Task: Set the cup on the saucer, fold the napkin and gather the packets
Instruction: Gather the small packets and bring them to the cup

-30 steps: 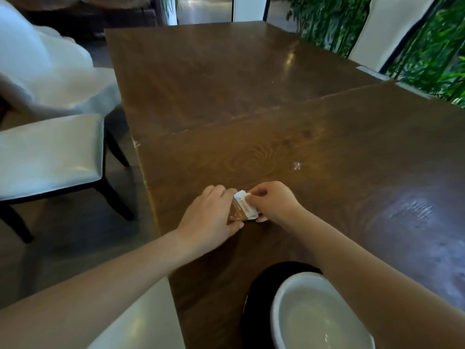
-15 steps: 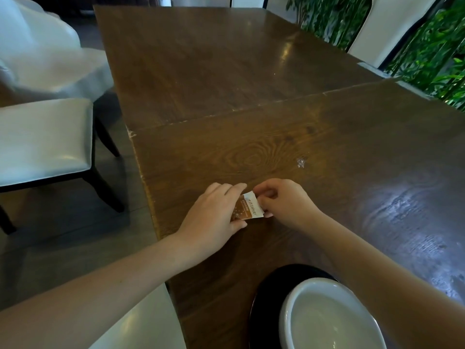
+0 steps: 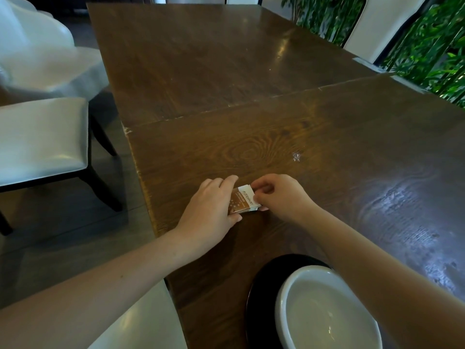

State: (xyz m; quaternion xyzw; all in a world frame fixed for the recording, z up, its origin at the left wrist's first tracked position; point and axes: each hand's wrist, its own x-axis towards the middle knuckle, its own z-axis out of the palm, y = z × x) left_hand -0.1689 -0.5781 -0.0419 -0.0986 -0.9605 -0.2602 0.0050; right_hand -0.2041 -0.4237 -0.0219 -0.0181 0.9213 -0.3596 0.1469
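Observation:
A small stack of brown and white packets lies on the dark wooden table, near its left edge. My left hand clasps the stack from the left, fingers over its top edge and thumb under it. My right hand pinches the stack's white right end. Close to me a white cup stands on a black saucer, partly covered by my right forearm. No napkin is in view.
A white-seated chair with dark legs stands left of the table, and a white cloth is draped behind it. Another white seat sits just below my left arm. Green plants and a white chair back line the far right.
The view has shifted slightly, so the cup and saucer show more. Both hands stay on the packets, squaring the stack a little; it sits flatter between them.

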